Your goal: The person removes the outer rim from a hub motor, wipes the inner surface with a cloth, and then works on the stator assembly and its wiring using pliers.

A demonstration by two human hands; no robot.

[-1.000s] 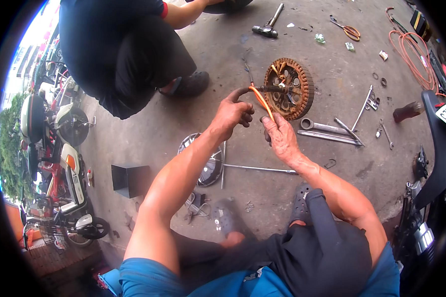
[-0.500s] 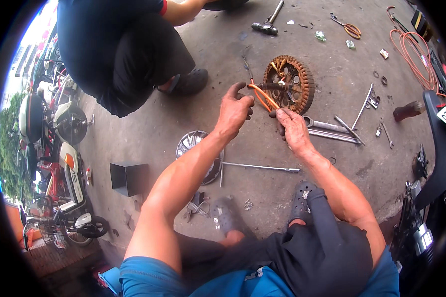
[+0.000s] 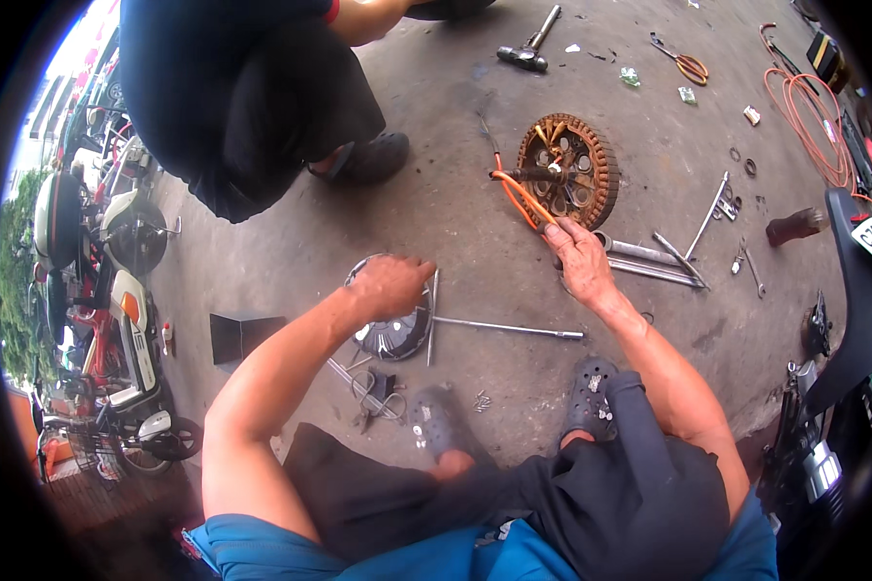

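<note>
A rusty, toothed motor stator [image 3: 606,179] lies on the ground, its axle pointing left. My right hand [image 3: 583,263] pinches an orange cable [image 3: 519,197] between thumb and fingers, just below the axle end. The cable's doubled strands run up from my fingertips, and thin wires [image 3: 494,145] stretch beyond it. My left hand [image 3: 392,288] is over a round dark cover [image 3: 397,339], hiding its upper part. Its fingers point right, partly stretched and apart, with nothing visible in them. Whether it touches the cover I cannot tell.
Metal tubes [image 3: 654,266], a long rod [image 3: 509,329] and a spanner [image 3: 754,273] lie around. A hammer [image 3: 525,56] and orange-handled scissors [image 3: 688,68] are farther off. A person [image 3: 262,107] squats at upper left. A black box [image 3: 242,339] stands left; scooters [image 3: 131,339] line that side.
My left hand has left the orange cable and moved down and left to above the round cover. My right hand keeps hold of the cable, nearly in place.
</note>
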